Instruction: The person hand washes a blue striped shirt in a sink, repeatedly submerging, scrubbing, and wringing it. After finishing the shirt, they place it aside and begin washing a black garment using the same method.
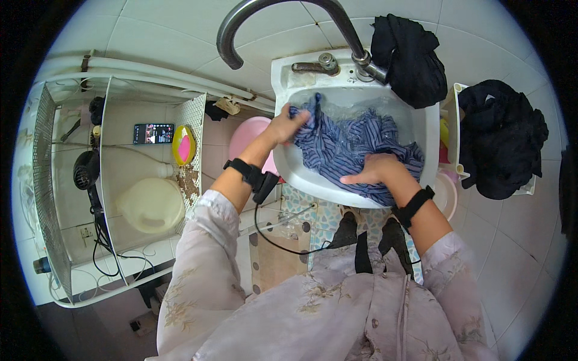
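A wet blue-striped garment lies bunched in a white washbasin, partly under water. My left hand holds a fold of it at the basin's left side, thumb on top of the cloth. Lower right, my right hand rests on the garment near the front rim, its thumb stretched out to the left. The fingertips of that hand are hidden, so whether it grips the cloth does not show. Above the basin arches a metal faucet, with a lever tap handle beside its base.
Black cloth drapes over the basin's back right corner. More black clothing is heaped on a plastic stand at right. Left is a wire rack with a phone and yellow soap dish. A pink basin sits beside the sink.
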`<state>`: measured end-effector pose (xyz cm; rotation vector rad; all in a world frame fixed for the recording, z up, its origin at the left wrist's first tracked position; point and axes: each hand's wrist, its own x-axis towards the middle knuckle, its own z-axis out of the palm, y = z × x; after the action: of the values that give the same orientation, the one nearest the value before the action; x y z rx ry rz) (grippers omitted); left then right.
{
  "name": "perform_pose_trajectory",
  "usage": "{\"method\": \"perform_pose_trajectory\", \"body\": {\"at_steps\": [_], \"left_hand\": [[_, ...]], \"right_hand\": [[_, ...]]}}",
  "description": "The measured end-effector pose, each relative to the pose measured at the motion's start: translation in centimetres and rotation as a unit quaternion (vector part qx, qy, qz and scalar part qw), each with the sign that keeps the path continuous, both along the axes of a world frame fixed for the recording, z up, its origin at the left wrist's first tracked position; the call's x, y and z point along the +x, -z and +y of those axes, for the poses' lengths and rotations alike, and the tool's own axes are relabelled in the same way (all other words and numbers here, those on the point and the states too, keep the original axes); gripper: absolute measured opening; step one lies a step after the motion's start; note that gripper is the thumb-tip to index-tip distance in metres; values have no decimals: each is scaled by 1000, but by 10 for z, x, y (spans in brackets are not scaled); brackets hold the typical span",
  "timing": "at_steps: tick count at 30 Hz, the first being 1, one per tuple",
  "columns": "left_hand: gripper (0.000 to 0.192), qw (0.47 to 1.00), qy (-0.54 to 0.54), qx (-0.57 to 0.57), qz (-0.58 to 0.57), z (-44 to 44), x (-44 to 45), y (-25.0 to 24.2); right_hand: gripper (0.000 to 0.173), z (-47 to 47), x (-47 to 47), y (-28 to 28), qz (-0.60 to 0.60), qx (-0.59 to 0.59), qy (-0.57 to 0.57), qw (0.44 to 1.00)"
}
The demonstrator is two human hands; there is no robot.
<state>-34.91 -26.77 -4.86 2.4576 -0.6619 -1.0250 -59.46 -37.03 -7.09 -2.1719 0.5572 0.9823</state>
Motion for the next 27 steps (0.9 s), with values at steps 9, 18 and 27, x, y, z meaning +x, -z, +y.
{"method": "perform_pose_trajectory", "body": {"at_steps": [9, 18, 27], "left_hand": [[52, 860, 417, 62, -287, -22, -16, 73], [70, 989, 11, -146, 17, 3, -53, 14], [36, 918, 301, 55, -251, 7, -99, 79]], "right_hand": [[74, 30, -2, 5, -49, -95, -45, 993], [64, 39, -6, 9, -97, -87, 74, 989], [65, 34, -4, 8, -56, -83, -17, 995]]}}
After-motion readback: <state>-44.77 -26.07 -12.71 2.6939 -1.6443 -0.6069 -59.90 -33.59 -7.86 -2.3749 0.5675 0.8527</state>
